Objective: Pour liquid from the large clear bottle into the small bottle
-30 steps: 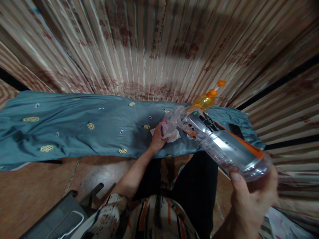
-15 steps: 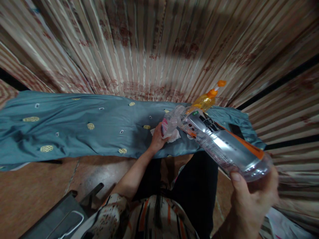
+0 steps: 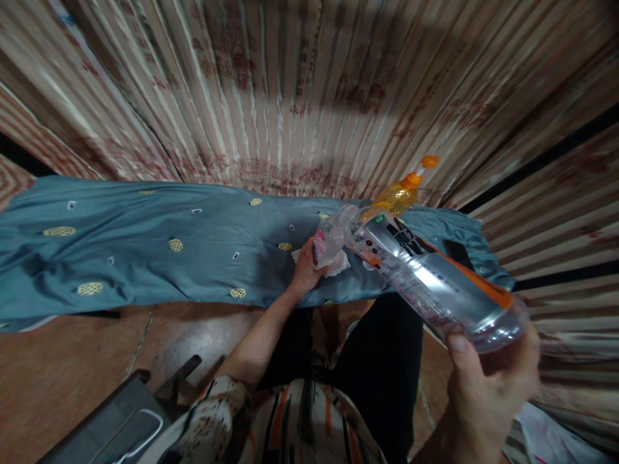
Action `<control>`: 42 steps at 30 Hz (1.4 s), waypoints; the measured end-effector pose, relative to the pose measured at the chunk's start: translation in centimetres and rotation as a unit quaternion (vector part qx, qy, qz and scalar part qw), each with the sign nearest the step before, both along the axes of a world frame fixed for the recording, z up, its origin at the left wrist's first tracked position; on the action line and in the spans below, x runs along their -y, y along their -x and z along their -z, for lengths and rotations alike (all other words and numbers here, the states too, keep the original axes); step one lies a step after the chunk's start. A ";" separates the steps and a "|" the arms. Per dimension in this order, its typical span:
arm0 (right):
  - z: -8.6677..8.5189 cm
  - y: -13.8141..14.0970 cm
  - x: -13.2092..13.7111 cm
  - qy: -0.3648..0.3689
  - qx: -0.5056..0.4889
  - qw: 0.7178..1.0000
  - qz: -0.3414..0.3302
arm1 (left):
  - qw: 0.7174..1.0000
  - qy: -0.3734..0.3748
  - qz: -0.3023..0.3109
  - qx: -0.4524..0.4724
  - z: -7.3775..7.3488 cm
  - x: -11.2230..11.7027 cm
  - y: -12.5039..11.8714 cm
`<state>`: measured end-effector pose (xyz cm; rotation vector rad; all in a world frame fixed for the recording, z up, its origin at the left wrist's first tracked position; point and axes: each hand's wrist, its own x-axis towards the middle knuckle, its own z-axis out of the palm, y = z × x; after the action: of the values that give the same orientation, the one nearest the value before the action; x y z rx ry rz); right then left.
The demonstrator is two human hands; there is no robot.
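My right hand (image 3: 488, 393) grips the base of a large clear plastic bottle (image 3: 430, 280) with a silver, black and orange label. The bottle is tipped, its neck pointing down and left toward my left hand. My left hand (image 3: 305, 269) rests on the blue cloth (image 3: 145, 245) and is closed on a small clear plastic cup or bag with a pink mark (image 3: 327, 243), held over a crumpled white tissue (image 3: 338, 264). An orange-capped bottle of yellow liquid (image 3: 399, 193) stands just behind.
The blue patterned cloth covers a long low surface in front of striped curtains (image 3: 309, 90). A black phone-like object (image 3: 457, 252) lies on the cloth at the right. A dark chair or stand (image 3: 120, 422) is at lower left on the brown floor.
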<state>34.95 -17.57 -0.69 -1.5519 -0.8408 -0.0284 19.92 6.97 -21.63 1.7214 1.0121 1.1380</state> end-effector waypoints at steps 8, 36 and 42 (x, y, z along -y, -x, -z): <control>0.3 -0.2 0.1 -0.004 0.004 1.000 -0.006 | 1.000 0.001 -0.007 -0.003 0.6 -0.1 -0.2; -0.2 0.1 0.0 -0.002 0.005 1.000 0.015 | 1.000 -0.004 0.002 -0.007 0.4 -0.2 -0.1; 0.1 -0.2 0.2 0.004 0.020 1.000 0.004 | 1.000 -0.006 -0.002 -0.018 0.4 -0.2 -0.2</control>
<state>35.14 -17.74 -0.77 -1.5660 -0.8678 -0.0629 20.12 7.17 -22.02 1.7562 1.0330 1.1216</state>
